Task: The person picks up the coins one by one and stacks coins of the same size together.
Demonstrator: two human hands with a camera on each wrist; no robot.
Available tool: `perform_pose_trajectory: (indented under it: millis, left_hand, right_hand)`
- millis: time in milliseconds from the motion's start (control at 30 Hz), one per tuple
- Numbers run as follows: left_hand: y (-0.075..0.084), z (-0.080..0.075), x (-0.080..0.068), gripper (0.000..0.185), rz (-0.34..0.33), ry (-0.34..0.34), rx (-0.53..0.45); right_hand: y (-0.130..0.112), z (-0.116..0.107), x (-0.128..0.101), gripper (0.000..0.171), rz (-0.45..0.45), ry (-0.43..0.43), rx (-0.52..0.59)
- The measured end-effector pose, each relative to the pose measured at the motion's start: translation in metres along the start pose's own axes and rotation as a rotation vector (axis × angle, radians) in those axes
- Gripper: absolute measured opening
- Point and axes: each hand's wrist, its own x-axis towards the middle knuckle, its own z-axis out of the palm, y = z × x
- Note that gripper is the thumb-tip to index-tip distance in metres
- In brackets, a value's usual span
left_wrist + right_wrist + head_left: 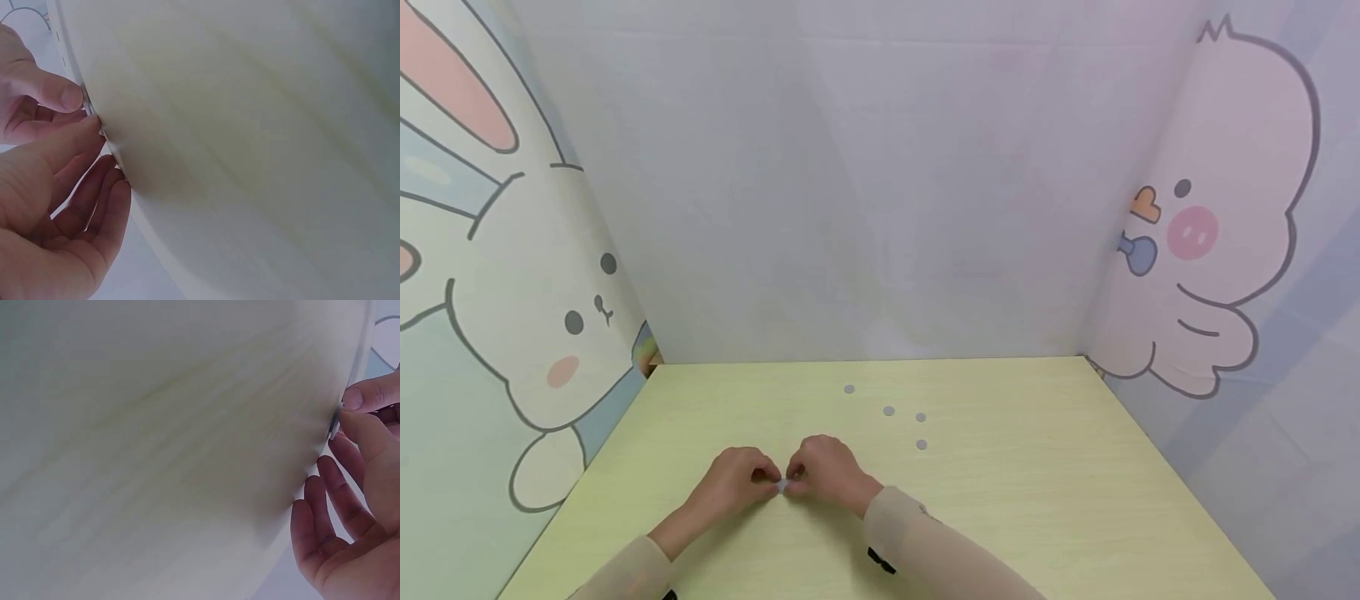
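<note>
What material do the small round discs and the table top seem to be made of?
The four loose discs look like thin grey metal or plastic: flat, matte, no visible shine; too small to settle. The piece pinched between the left hand and right hand looks similar, pale and thin. The table top looks like pale yellow-green laminate, smooth with faint grain.

Both sleeved arms reach forward, left hand [737,479] and right hand [822,471] meeting fingertip to fingertip, fingers curled in a pinch.
</note>
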Motion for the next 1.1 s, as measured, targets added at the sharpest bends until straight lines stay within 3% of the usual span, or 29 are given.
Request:
perform_pose_trajectory:
  millis: [600,867,1100]
  left_hand:
    - [-0.001,0.001,0.001,0.013,0.008,0.006,-0.005]
    - [-0.001,0.001,0.001,0.011,0.015,0.018,-0.005]
    - [-0.001,0.002,0.0,0.012,0.007,0.018,-0.01]
  right_hand:
    - [-0.003,-0.001,-0.006,0.009,0.189,-0.011,0.189]
    - [-0.007,-0.002,-0.008,0.004,0.296,0.025,0.299]
    - [-0.011,-0.001,-0.009,0.004,0.327,0.03,0.325]
